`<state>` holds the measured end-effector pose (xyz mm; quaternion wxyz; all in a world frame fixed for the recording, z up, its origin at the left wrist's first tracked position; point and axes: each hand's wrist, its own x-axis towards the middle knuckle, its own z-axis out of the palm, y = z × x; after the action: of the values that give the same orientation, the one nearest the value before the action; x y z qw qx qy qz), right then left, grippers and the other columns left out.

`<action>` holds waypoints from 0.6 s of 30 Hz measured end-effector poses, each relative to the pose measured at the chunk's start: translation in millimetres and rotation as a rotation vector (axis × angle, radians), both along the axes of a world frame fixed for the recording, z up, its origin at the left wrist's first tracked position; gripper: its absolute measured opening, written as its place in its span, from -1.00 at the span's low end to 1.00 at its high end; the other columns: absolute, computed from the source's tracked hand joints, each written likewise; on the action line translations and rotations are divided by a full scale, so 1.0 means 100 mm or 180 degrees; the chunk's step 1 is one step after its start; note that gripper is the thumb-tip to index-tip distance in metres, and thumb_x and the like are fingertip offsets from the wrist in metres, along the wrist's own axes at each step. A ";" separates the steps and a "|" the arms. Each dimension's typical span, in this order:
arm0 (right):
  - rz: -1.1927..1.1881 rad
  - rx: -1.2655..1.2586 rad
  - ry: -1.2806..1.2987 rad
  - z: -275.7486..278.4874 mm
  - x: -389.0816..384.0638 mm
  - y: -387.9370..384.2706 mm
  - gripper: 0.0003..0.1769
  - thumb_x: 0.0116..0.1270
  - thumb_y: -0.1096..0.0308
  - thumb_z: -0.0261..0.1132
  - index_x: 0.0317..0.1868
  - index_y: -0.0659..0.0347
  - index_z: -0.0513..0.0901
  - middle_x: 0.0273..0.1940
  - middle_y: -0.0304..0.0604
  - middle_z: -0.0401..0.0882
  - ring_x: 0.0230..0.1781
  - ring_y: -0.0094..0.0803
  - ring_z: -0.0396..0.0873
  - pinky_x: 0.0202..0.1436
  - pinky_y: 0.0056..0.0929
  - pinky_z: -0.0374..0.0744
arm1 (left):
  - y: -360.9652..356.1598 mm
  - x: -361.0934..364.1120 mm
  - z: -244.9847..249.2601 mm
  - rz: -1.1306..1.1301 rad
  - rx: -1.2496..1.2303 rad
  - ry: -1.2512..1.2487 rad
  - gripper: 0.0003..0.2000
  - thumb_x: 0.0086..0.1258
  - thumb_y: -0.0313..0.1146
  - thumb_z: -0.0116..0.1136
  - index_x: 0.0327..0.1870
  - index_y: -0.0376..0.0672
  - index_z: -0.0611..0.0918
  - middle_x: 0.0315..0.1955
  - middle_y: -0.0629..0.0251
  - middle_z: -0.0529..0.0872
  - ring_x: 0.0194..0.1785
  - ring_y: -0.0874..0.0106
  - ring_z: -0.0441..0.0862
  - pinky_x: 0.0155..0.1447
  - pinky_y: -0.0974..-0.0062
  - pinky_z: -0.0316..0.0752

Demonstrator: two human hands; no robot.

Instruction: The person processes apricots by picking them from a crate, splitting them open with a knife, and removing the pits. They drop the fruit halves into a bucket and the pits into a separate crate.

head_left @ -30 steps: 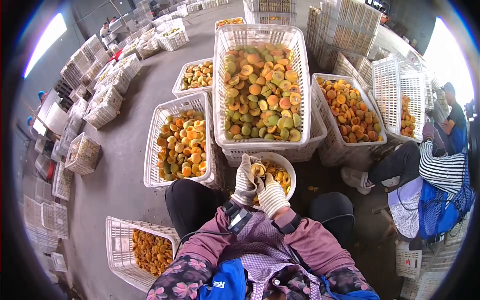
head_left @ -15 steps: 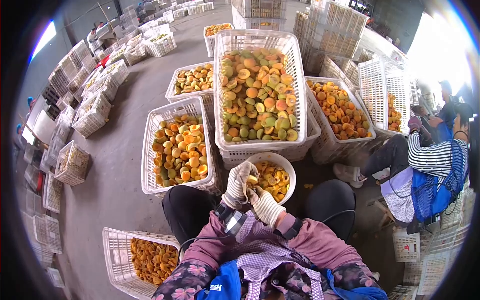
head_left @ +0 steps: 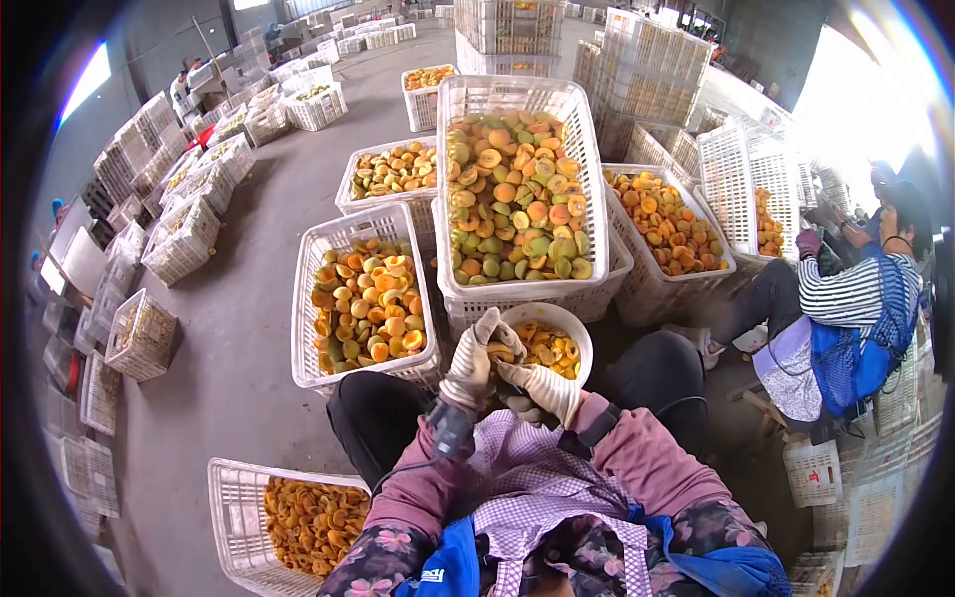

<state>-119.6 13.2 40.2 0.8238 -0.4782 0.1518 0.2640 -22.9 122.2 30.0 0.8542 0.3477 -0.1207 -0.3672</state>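
Grey concrete floor of a large hall, crowded with white lattice crates. Nearest, at the left, a white plastic lattice crate (head_left: 224, 478) of deep-orange pitted apricot halves, just beside the person's left knee.

At the near centre, above the lap, two hands in striped knit work gloves, close together. Fingers of the left hand (head_left: 473, 360) curled shut around a yellow-orange apricot piece (head_left: 503, 352), held over the near-left edge of a round white plastic bowl (head_left: 575, 323). Just right of it the right hand (head_left: 540, 388), fingertips against the same fruit; too hidden to tell whether pinched tight or loose. Bowl between the knees, holding orange apricot halves.

Beyond the left knee, a long white lattice crate (head_left: 301, 298) of yellow, orange and green halves, cut faces up. Beyond the bowl, a larger white lattice crate (head_left: 439, 179) stacked on another, filled with green and orange halves. To its right, touching it, a white crate of orange fruit (head_left: 657, 298). At the right, a seated co-worker in a striped top (head_left: 846, 294).

Farther off, tall stacks of white crates (head_left: 647, 70) and rows of crates along the left wall (head_left: 179, 229).
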 end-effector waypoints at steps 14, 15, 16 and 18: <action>-0.0141 -0.0362 0.0308 0.15 -0.18 0.12 -0.56 0.32 -0.20 0.11 -0.38 0.02 0.45 -0.75 -0.45 0.21 -0.84 -0.64 0.10 -0.79 -0.63 0.07 | -0.16 0.14 -0.20 -0.0220 -0.0784 0.0785 -0.57 0.39 0.06 -0.02 -0.49 -0.15 0.50 -0.63 0.24 0.54 -0.52 0.36 0.54 -0.31 0.41 0.49; -0.0015 -0.0650 0.0171 0.13 -0.13 0.10 -0.56 0.32 -0.21 0.09 -0.38 -0.01 0.47 -0.75 -0.46 0.23 -0.86 -0.64 0.10 -0.82 -0.61 0.05 | -0.19 0.32 -0.42 -0.0426 -0.1316 0.1813 -0.57 0.39 0.08 -0.05 -0.44 -0.15 0.50 -0.63 0.24 0.55 -0.49 0.35 0.56 -0.28 0.39 0.52; 0.0103 -0.0640 0.0062 0.16 -0.05 0.03 -0.56 0.32 -0.21 0.09 -0.38 -0.01 0.47 -0.75 -0.46 0.24 -0.85 -0.64 0.12 -0.82 -0.60 0.05 | -0.16 0.53 -0.48 -0.1205 -0.2223 0.3355 -0.53 0.42 0.10 -0.15 -0.23 -0.23 0.49 -0.47 0.21 0.64 -0.30 0.26 0.63 -0.06 0.33 0.58; 0.0037 -0.0254 0.0136 0.11 0.14 -0.12 -0.58 0.32 -0.17 0.11 -0.39 0.01 0.47 -0.75 -0.43 0.24 -0.85 -0.63 0.12 -0.80 -0.62 0.04 | 0.00 0.67 -0.30 0.0242 -0.2189 0.2513 -0.48 0.43 0.11 -0.20 -0.10 -0.28 0.45 -0.33 0.19 0.66 -0.17 0.22 0.63 0.07 0.31 0.54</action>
<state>-106.0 1.7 50.8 0.7990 -0.5059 0.1770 0.2726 44.4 121.8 0.4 0.9122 -0.1135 0.1095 -0.3782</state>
